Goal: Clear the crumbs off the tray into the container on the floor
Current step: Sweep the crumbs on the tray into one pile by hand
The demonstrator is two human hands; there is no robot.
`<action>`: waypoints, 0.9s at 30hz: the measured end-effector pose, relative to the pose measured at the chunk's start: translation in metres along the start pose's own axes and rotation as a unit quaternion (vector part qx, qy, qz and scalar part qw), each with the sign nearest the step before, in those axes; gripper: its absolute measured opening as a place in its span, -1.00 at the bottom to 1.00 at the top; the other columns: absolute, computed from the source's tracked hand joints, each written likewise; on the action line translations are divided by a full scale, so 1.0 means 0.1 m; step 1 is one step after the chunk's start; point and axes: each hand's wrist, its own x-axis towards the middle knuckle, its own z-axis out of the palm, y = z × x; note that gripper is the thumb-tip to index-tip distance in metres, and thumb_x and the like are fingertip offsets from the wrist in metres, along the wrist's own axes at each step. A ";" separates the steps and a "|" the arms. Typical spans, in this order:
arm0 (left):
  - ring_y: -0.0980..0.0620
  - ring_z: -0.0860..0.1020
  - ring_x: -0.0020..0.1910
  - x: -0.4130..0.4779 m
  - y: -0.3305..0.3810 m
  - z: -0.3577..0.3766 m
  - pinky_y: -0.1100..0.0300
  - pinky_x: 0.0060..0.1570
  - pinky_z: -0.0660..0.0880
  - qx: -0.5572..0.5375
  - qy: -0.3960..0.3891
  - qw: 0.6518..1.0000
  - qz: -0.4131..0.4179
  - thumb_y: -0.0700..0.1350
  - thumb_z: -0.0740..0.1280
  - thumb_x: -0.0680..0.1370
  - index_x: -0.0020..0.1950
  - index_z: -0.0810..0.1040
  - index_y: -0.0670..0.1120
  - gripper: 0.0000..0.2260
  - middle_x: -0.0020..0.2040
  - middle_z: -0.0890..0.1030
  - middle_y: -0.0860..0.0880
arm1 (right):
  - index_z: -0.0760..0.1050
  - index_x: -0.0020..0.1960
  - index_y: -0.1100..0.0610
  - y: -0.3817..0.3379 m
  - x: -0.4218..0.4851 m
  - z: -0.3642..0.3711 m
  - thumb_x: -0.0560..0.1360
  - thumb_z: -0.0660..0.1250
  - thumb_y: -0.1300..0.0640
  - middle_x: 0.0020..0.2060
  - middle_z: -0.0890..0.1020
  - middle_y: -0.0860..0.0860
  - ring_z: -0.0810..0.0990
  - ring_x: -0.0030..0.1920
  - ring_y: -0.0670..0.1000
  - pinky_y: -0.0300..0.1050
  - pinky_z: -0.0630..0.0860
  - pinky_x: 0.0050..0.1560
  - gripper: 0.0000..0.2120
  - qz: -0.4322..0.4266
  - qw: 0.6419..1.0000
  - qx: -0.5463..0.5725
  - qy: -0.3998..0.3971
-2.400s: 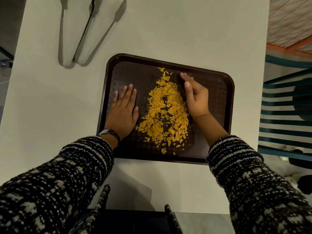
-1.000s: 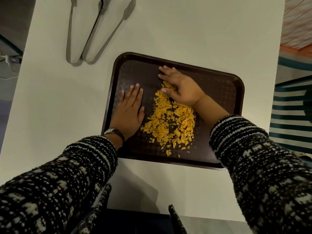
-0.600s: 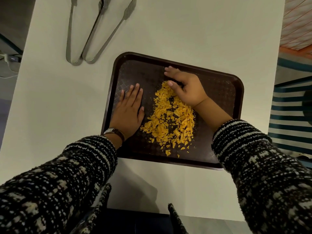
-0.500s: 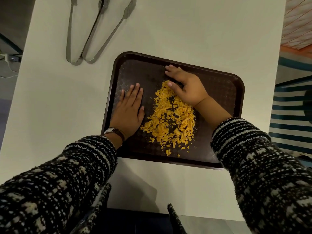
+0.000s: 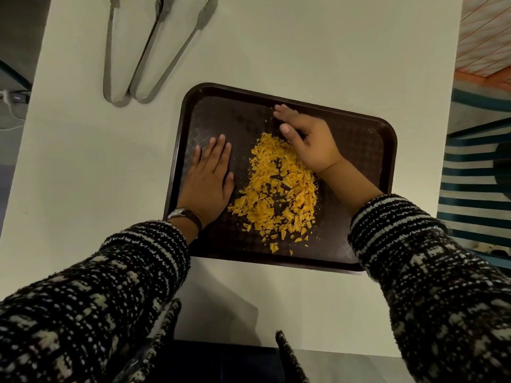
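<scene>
As left hand point(image 5: 208, 179) presses tray point(image 5: 369, 139), crumbs point(image 5: 279, 190) lie beside.

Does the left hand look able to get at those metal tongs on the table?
Likely yes: the left hand lies flat on the tray, holding nothing, and only table surface shows between it and the tongs.
</scene>
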 end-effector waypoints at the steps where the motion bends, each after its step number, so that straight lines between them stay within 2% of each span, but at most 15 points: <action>1: -0.03 -0.01 0.51 0.00 0.00 0.00 0.18 0.45 -0.31 0.001 0.001 1.000 0.001 -0.01 -0.03 0.58 0.50 0.09 -0.20 -0.48 0.53 0.09 -0.14 | 0.45 0.31 0.26 0.02 0.02 0.01 0.54 0.14 -0.12 0.33 0.47 0.17 0.36 0.41 0.06 -0.01 0.22 0.47 -0.46 -0.006 0.999 -0.039 -0.023; 3: -0.04 0.00 0.51 0.00 0.00 0.00 0.18 0.45 -0.31 0.003 0.002 1.000 0.001 -0.01 -0.02 0.58 0.50 0.09 -0.21 -0.48 0.53 0.10 -0.15 | 0.40 0.37 0.23 0.05 0.03 0.06 0.55 0.12 -0.11 0.40 0.38 0.16 0.26 0.46 0.06 -0.06 0.08 0.51 -0.46 -0.024 0.992 -0.099 -0.070; 5: -0.04 0.00 0.51 0.00 0.00 0.00 0.18 0.45 -0.30 0.003 0.002 1.000 0.002 -0.02 -0.02 0.58 0.50 0.10 -0.21 -0.48 0.52 0.10 -0.15 | 0.39 0.37 0.24 0.03 0.01 0.12 0.55 0.12 -0.11 0.42 0.35 0.17 0.22 0.48 0.06 -0.09 0.02 0.51 -0.45 -0.029 0.991 -0.098 -0.086; 7: -0.05 0.00 0.51 0.00 0.00 0.00 0.18 0.44 -0.31 0.002 0.001 1.000 0.003 -0.02 -0.01 0.58 0.50 0.10 -0.21 -0.49 0.52 0.10 -0.16 | 0.44 0.31 0.27 -0.02 -0.04 0.17 0.54 0.13 -0.18 0.35 0.43 0.19 0.32 0.43 0.07 -0.07 0.11 0.50 -0.41 -0.010 0.997 -0.024 -0.079; 9: -0.05 0.00 0.51 0.00 0.00 -0.01 0.18 0.44 -0.31 0.002 0.002 1.000 0.003 -0.02 -0.02 0.58 0.50 0.10 -0.21 -0.49 0.52 0.10 -0.16 | 0.50 0.24 0.31 -0.07 -0.10 0.17 0.52 0.13 -0.24 0.24 0.55 0.20 0.47 0.33 0.06 -0.04 0.33 0.41 -0.36 -0.001 0.997 0.054 -0.051; 11: -0.06 0.01 0.51 0.00 0.00 -0.01 0.18 0.44 -0.32 0.002 0.002 1.000 0.003 -0.02 -0.02 0.58 0.50 0.10 -0.21 -0.48 0.52 0.11 -0.16 | 0.52 0.20 0.33 -0.08 -0.11 0.14 0.53 0.15 -0.21 0.20 0.57 0.23 0.50 0.30 0.07 -0.02 0.42 0.34 -0.38 -0.002 0.997 0.076 -0.011; 14: -0.06 0.02 0.51 0.00 0.00 -0.01 0.19 0.43 -0.33 0.003 0.004 1.000 0.001 -0.01 -0.03 0.58 0.50 0.10 -0.21 -0.48 0.52 0.11 -0.16 | 0.48 0.27 0.29 -0.03 -0.04 0.06 0.55 0.16 -0.08 0.31 0.47 0.21 0.37 0.40 0.09 0.03 0.25 0.46 -0.50 0.003 1.000 0.023 -0.003; 18: -0.07 0.02 0.51 0.00 0.01 -0.01 0.17 0.44 -0.30 0.004 0.006 1.000 0.000 -0.01 -0.04 0.58 0.50 0.10 -0.21 -0.48 0.52 0.11 -0.16 | 0.39 0.36 0.23 -0.02 0.06 0.17 0.54 0.12 -0.11 0.42 0.35 0.16 0.21 0.49 0.06 -0.05 -0.03 0.52 -0.46 -0.013 0.994 -0.067 -0.082; 20: -0.07 0.02 0.52 0.00 0.01 -0.01 0.13 0.45 -0.27 0.002 0.003 1.000 0.000 -0.01 -0.05 0.58 0.50 0.10 -0.20 -0.48 0.52 0.10 -0.16 | 0.41 0.34 0.25 -0.08 0.05 0.28 0.53 0.12 -0.11 0.40 0.37 0.17 0.22 0.48 0.07 -0.08 -0.05 0.51 -0.46 -0.013 0.993 -0.038 -0.107; 22: -0.07 0.01 0.52 0.00 0.01 -0.01 0.11 0.46 -0.24 -0.001 0.002 1.000 0.001 -0.01 -0.05 0.58 0.50 0.10 -0.20 -0.48 0.53 0.10 -0.16 | 0.49 0.25 0.28 -0.14 -0.01 0.32 0.52 0.14 -0.19 0.29 0.49 0.21 0.37 0.41 0.07 -0.10 0.08 0.50 -0.41 0.005 0.992 0.039 -0.119; 24: -0.07 0.01 0.52 0.00 0.00 0.00 0.13 0.45 -0.26 -0.001 0.001 1.000 0.001 -0.01 -0.04 0.58 0.50 0.10 -0.20 -0.48 0.53 0.10 -0.15 | 0.57 0.12 0.32 -0.19 -0.09 0.28 0.46 0.13 -0.33 0.10 0.63 0.23 0.56 0.22 0.06 -0.07 0.32 0.41 -0.29 0.043 0.986 0.128 -0.099; 25: -0.07 0.01 0.52 0.00 0.00 0.00 0.14 0.45 -0.28 0.000 0.002 1.000 0.002 -0.01 -0.04 0.58 0.50 0.10 -0.20 -0.48 0.53 0.10 -0.16 | 0.59 0.07 0.33 -0.20 -0.11 0.24 0.44 0.13 -0.36 0.03 0.66 0.22 0.61 0.15 0.06 -0.04 0.42 0.33 -0.25 0.055 0.982 0.161 -0.077; 27: -0.08 0.03 0.51 0.01 0.00 -0.01 0.15 0.45 -0.28 -0.005 0.003 1.000 0.004 -0.02 -0.03 0.58 0.49 0.11 -0.21 -0.48 0.52 0.11 -0.17 | 0.59 0.07 0.34 -0.17 -0.11 0.14 0.43 0.12 -0.38 0.03 0.65 0.19 0.62 0.14 0.06 0.01 0.47 0.28 -0.22 0.058 0.981 0.182 -0.028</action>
